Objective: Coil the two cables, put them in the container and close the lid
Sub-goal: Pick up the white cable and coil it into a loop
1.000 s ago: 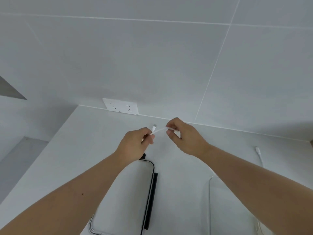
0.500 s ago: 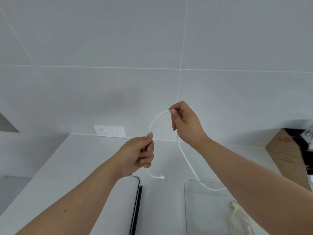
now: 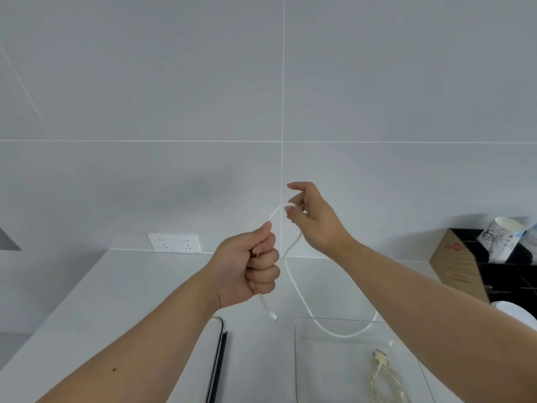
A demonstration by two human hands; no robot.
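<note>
A thin white cable (image 3: 293, 282) hangs in the air in front of me. My left hand (image 3: 252, 269) is a closed fist around it, with one plug end dangling just below the fist. My right hand (image 3: 312, 219) pinches the cable higher up between thumb and fingers, forming a small arch between the hands. From there the cable drops in a long loop over the clear container (image 3: 302, 362) at the lower right. A second, cream-coloured cable (image 3: 383, 376) lies bundled inside that container. The lid (image 3: 216, 353), white with a dark rim, lies flat at the lower left of the container.
A white counter (image 3: 139, 289) runs to a tiled wall with a double socket (image 3: 174, 243). At the right stand a cardboard box (image 3: 456, 266), a black rack holding a paper cup (image 3: 501, 242), and a white object at the edge.
Both hands dropped a little and moved closer. The right hand's fingers have loosened and spread while still pinching the cable. The camera tilted further, showing more of the container and the right-hand clutter.
</note>
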